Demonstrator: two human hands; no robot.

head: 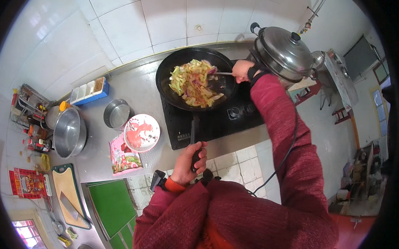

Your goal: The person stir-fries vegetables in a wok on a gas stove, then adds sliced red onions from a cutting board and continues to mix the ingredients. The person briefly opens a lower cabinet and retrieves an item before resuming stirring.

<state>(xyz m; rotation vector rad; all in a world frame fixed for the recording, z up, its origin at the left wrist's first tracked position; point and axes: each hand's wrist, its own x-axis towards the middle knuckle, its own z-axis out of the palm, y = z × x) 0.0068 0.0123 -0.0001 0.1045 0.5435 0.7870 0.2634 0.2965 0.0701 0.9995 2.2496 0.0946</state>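
A black wok rests on the dark glass gas stove. My left hand is closed around the end of its long handle. Chopped cabbage with bits of purple onion lies heaped in the pan, mostly to the left. From the right, my right hand grips the metal handle of a cooking utensil. The utensil's working end is among the vegetables, and its shape cannot be made out.
A lidded steel steamer pot stands close by my right wrist. On the steel counter are a patterned bowl, a pink packet, a small metal pot, a seasoning box and a large basin. A cleaver lies on a cutting board.
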